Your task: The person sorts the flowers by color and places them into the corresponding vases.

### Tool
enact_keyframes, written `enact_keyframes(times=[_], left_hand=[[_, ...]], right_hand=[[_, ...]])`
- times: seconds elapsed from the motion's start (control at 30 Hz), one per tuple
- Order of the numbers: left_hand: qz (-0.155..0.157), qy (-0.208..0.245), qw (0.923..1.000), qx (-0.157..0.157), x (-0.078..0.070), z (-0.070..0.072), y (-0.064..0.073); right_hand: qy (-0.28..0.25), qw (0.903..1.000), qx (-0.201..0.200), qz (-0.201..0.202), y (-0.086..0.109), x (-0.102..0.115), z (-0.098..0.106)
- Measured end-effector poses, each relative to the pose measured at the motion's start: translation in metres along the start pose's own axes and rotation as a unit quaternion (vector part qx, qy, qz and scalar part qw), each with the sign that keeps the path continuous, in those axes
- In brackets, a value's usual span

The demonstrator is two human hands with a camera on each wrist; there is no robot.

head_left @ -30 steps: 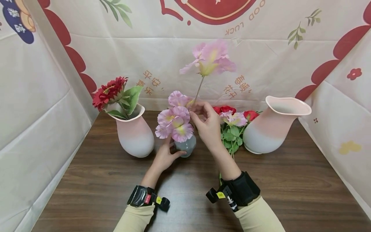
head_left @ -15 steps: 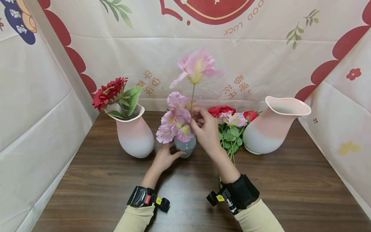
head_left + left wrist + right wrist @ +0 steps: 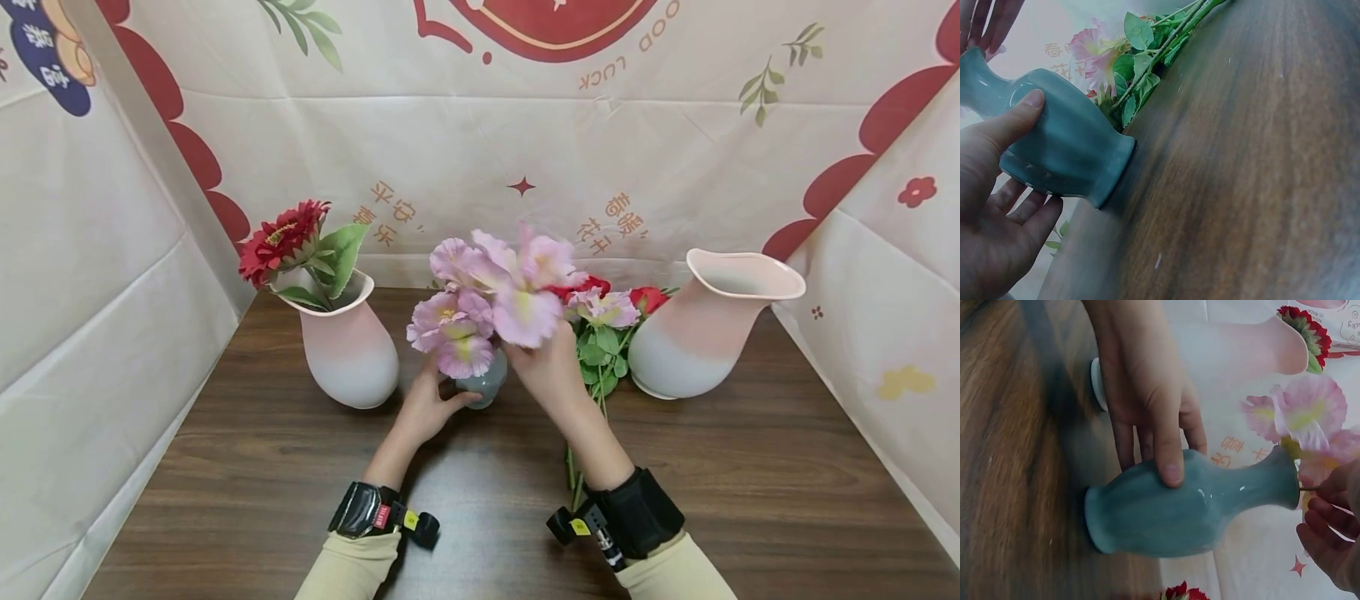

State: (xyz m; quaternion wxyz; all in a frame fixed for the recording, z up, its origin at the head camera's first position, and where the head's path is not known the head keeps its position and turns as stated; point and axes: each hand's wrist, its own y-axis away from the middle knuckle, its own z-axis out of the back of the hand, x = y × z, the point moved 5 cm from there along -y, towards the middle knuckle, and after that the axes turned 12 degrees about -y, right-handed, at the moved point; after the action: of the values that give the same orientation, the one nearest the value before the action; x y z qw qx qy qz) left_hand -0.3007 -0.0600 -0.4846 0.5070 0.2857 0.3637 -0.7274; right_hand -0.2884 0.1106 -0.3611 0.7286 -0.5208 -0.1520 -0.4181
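Observation:
A small blue-green vase (image 3: pixel 487 380) stands upright on the wooden table between the hands. My left hand (image 3: pixel 424 410) grips its body, with the thumb on one side and the fingers on the other, as the left wrist view shows. At the vase's mouth, my right hand (image 3: pixel 1335 522) pinches the thin stem (image 3: pixel 1309 488) of a pink artificial flower (image 3: pixel 525 287). That stem enters the narrow neck in the right wrist view. More pink blooms (image 3: pixel 453 329) sit above the vase beside it. In the head view, petals cover the vase's mouth and the right fingertips.
A pink-and-white vase (image 3: pixel 348 358) with a red flower (image 3: pixel 281 237) stands at the left. Another pink-and-white vase (image 3: pixel 693 333) stands at the right. Beside it, red and pink flowers with green leaves (image 3: pixel 600 350) lie on the table (image 3: pixel 480 533). A printed cloth (image 3: pixel 637 167) encloses the back and sides.
The pink flower in my right hand has come down a long way, from high above the vase to the level of the other blooms. My right hand has lowered; my left hand stays on the vase.

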Motion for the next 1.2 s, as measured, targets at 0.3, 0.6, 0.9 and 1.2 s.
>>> enact_keyframes(times=[0.3,0.6,0.9,1.2], left_hand=[[-0.012,0.016,0.9998,-0.007,0.001,-0.001,0.0],[0.013,0.008,0.9999,0.008,0.001,-0.002,0.0],[-0.003,0.017,0.9999,0.001,0.001,-0.002,-0.001],[-0.011,0.026,0.9996,0.0,0.002,-0.003,-0.001]], right_hand=[[0.006,0.9993,-0.036,-0.011,0.016,-0.009,0.004],[0.01,0.9991,-0.029,-0.029,0.019,-0.018,-0.002],[0.018,0.9988,-0.033,-0.03,0.027,-0.027,0.008],[0.023,0.9963,-0.027,-0.077,0.039,-0.045,0.03]])
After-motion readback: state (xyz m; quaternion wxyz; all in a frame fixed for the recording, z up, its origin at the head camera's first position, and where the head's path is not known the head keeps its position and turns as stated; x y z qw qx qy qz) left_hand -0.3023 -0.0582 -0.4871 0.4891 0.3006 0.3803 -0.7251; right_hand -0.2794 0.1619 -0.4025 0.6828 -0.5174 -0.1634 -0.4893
